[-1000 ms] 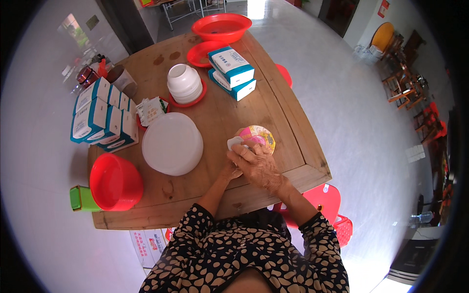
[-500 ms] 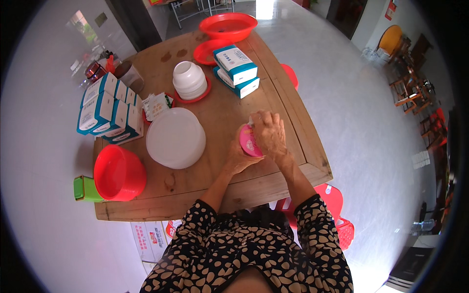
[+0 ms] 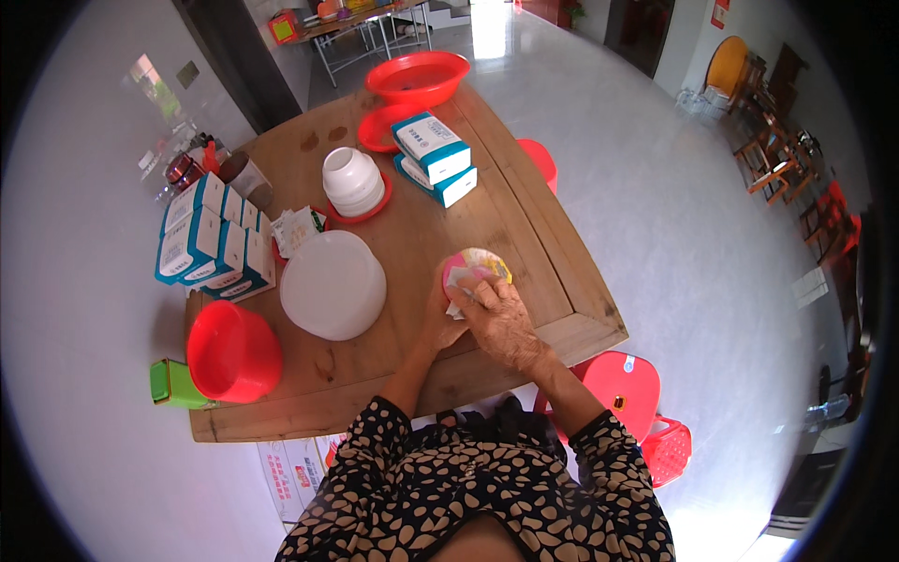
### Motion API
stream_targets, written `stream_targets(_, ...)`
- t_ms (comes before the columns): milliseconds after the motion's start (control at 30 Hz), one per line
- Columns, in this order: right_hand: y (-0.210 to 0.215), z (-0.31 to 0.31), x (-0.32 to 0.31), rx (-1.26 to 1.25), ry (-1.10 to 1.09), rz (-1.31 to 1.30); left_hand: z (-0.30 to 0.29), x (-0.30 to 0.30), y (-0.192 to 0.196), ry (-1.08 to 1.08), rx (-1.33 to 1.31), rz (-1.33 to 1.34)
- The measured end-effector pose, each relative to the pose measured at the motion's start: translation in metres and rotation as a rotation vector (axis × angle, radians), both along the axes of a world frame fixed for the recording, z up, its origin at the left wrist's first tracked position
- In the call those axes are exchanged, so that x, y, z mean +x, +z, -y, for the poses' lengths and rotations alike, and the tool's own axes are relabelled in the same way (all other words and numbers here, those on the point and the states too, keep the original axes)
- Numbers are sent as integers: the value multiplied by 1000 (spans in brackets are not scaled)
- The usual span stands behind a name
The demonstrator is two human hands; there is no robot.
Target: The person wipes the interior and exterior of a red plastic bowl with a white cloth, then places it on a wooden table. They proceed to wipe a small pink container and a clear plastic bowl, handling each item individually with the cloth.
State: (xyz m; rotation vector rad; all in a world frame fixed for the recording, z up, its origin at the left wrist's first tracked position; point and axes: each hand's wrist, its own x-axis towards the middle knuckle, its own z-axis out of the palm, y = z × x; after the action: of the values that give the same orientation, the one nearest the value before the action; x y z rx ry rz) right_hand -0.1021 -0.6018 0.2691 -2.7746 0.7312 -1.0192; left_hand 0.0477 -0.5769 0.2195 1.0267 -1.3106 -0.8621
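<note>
Near the front of the wooden table, my left hand curls around the side of a small round container patterned in pink, yellow and cream. Its exact kind is partly covered by my hands. My right hand lies over the container's near side, fingers bent and pressing a crumpled white tissue against it. Left of my hands sits a large round white lid or plate stack. Beyond them, two teal-and-white tissue packs are stacked.
White bowls stand on a red plate, with a red basin at the far end. More tissue packs, a red bucket and a green bin line the left edge. A red stool stands at the right front.
The container has turned and tilted, showing yellow and cream where the pink top faced up. My right hand has come down nearer me, and the white tissue shows more. The view has shifted slightly.
</note>
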Motion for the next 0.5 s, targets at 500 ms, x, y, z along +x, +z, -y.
stream_targets(500,15,-23,-11,362,-255,604,-32,-31,32,-286,172,-776)
